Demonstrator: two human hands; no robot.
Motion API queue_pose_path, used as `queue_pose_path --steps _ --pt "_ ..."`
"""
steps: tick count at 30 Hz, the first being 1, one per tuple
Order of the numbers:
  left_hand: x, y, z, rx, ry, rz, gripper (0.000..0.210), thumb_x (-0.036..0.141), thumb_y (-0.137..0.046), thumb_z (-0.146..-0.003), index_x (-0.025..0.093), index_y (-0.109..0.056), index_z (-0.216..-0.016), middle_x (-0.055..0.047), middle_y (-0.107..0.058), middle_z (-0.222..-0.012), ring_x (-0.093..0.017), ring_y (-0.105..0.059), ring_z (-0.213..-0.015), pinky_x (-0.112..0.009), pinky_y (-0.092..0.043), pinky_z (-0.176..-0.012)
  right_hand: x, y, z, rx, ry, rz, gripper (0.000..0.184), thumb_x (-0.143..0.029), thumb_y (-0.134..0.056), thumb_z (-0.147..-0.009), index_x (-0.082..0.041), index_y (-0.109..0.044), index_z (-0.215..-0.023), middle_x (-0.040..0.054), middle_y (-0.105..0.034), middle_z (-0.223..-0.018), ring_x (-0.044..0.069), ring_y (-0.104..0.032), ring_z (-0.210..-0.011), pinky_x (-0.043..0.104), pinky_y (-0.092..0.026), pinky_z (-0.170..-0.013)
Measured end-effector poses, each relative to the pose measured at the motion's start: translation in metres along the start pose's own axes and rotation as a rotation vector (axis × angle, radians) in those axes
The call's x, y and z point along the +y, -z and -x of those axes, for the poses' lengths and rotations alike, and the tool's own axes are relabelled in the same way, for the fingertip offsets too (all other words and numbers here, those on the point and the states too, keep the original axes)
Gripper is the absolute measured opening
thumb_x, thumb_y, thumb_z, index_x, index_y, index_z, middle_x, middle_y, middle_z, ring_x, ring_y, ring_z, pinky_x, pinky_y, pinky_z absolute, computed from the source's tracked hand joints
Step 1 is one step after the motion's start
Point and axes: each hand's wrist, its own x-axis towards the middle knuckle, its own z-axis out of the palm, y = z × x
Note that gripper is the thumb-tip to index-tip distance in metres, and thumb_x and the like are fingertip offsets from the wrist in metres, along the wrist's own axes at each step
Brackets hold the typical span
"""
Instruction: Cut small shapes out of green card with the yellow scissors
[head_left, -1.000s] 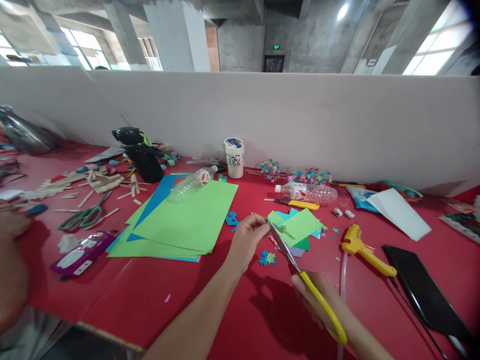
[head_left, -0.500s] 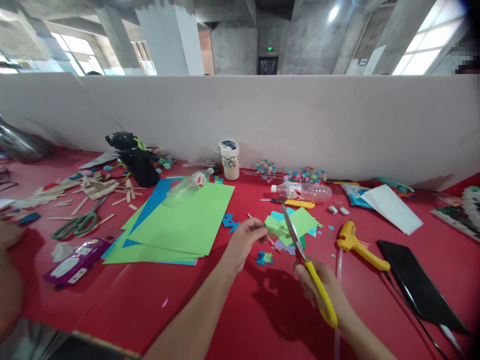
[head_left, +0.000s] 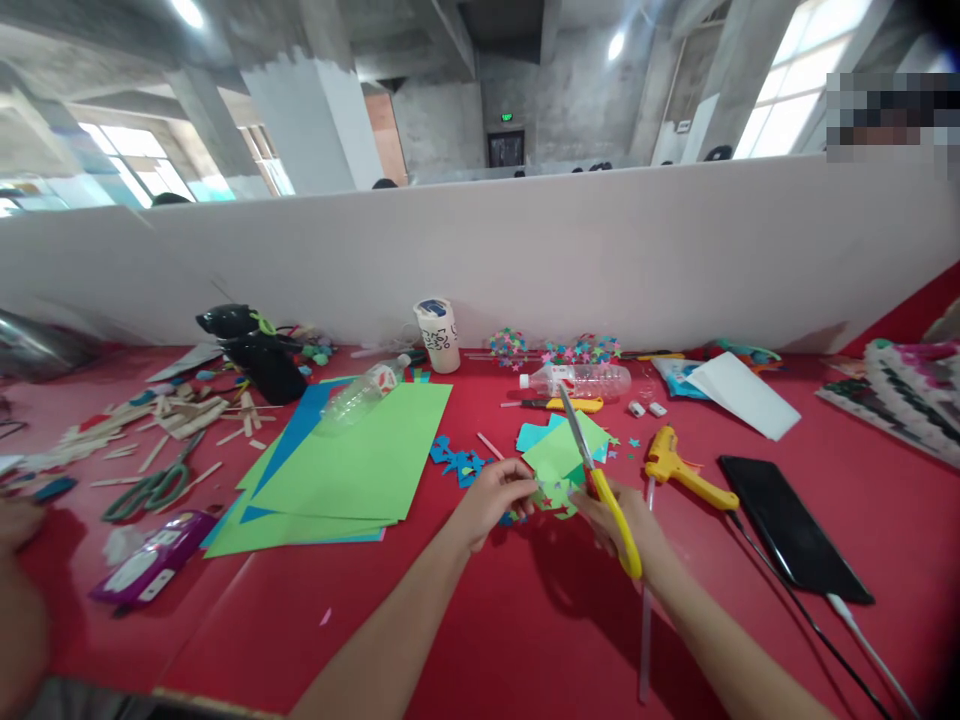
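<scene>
My left hand (head_left: 496,500) is closed in a pinch on the edge of a piece of light green paper (head_left: 553,488) with star-shaped holes; red shows through them. Yellow-handled scissors (head_left: 621,525) are in my right hand (head_left: 616,512), blades pointing away across the table. The fingertips of that hand are close to the paper's right edge; I cannot tell if they touch it. Beyond lie light green and blue paper pieces (head_left: 531,434). Blue star cutouts (head_left: 461,462) are beside my left hand, and small stars partly hidden lie under it.
Large green sheets (head_left: 360,460) lie at left, with a plastic bottle (head_left: 364,393) on them. A yellow glue gun (head_left: 686,470) and black tablet (head_left: 791,525) are at right. Green scissors (head_left: 154,490), wooden sticks and another person's arm (head_left: 19,600) are far left.
My right hand with the scissors has come nearer to my left hand. The perforated green paper now spans between my hands. The camera view has tilted upward and turned to the right.
</scene>
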Motion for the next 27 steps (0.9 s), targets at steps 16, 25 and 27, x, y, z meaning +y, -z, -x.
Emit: queue_pose_path --steps 16,25,27 --pt "0.010 0.029 0.022 -0.043 -0.222 -1.193 0.022 0.025 -0.043 -0.079 0.018 -0.062 -0.073 -0.006 -0.059 -0.078 -0.018 -0.052 -0.078 -0.027 -0.035 -0.070 0.002 0.009 -0.004 0.058 0.094 -0.197 0.032 -0.037 -0.057 -0.070 -0.022 -0.034 -0.054 -0.0125 -0.033 -0.028 0.007 -0.036 -0.022 0.019 -0.034 -0.030" --pt "0.005 0.008 0.020 0.094 -0.007 -0.331 0.040 0.051 -0.039 -0.078 0.016 -0.054 -0.092 -0.005 -0.060 -0.079 -0.015 -0.056 -0.060 -0.024 -0.038 -0.050 -0.010 0.005 0.010 -0.140 0.119 -0.151 0.033 -0.036 -0.058 -0.069 -0.022 -0.034 -0.050 -0.0126 -0.033 -0.026 0.006 -0.035 -0.023 0.020 -0.039 -0.034" --pt "0.001 0.000 0.020 -0.021 0.042 -0.100 0.038 0.045 -0.054 -0.072 0.016 -0.051 -0.097 -0.005 -0.060 -0.083 -0.014 -0.059 -0.062 -0.022 -0.039 -0.049 -0.012 0.002 0.014 -0.157 0.105 -0.122 0.028 -0.033 -0.058 -0.068 -0.021 -0.039 -0.052 -0.0123 -0.036 -0.026 0.006 -0.034 -0.022 0.017 -0.032 -0.030"
